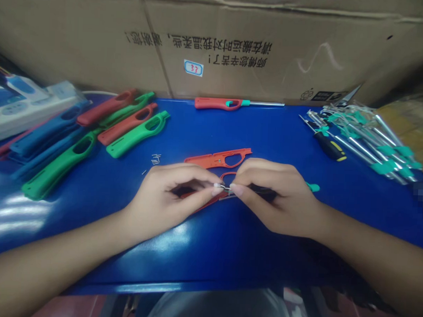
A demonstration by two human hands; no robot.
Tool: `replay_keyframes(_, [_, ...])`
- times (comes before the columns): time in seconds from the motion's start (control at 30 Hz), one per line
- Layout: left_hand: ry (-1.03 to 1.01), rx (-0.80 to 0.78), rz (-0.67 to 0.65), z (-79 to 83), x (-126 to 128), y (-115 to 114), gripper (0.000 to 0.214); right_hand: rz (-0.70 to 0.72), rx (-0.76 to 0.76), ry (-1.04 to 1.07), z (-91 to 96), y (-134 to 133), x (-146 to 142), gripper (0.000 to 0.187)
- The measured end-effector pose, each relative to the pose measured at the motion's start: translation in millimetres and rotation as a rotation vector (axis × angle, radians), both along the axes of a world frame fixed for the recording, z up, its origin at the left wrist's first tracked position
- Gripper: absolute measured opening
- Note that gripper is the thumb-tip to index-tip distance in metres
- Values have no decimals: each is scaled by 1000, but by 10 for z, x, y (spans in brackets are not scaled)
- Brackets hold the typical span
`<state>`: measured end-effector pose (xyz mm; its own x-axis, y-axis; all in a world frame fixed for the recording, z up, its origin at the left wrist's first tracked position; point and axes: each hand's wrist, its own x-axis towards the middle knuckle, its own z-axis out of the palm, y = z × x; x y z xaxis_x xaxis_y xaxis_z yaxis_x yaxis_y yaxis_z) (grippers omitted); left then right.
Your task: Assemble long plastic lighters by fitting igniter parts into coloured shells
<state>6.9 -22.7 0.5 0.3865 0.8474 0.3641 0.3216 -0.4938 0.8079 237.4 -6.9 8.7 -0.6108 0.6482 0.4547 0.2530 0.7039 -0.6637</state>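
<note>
My left hand (168, 194) and my right hand (276, 197) meet fingertip to fingertip over the blue table (208, 251), both pinched on a small metal part (225, 189) of a lighter insert. The insert's teal end (313, 187) sticks out to the right of my right hand. Under my hands lies a red handle half-shell (205, 202), partly hidden. A second red half-shell (218, 158) lies open just beyond my fingers.
Red, green and blue lighter handles (94, 126) are piled at the left. Tiny metal pins (156, 159) lie near them. A finished red lighter (234, 104) rests by the cardboard box (215, 43). Metal tubes with teal ends (368, 136) and a screwdriver (328, 146) lie right.
</note>
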Motion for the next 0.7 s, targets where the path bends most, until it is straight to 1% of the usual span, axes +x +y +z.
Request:
replay_keyframes(0.1, [-125,-138,-38,-25,34,-27,13,-8,-146,2,25,-6,-9,17])
replay_keyframes(0.2, [-235,-260,-71,-41,67,-61,20,-11,-234,-6,49,-13,-14,20])
replay_keyframes(0.3, [-234,-287,-60,-22,81,-84,17,-14,-277,-1,61,-23,-23,18])
replay_keyframes(0.47, [-160,-248,-47,39,80,-87,11,-35,-286,5,54,-32,-42,19])
replay_keyframes(0.7, [-218,-340,-33,10,90,-93,11,-51,-198,0,40,-31,-47,19])
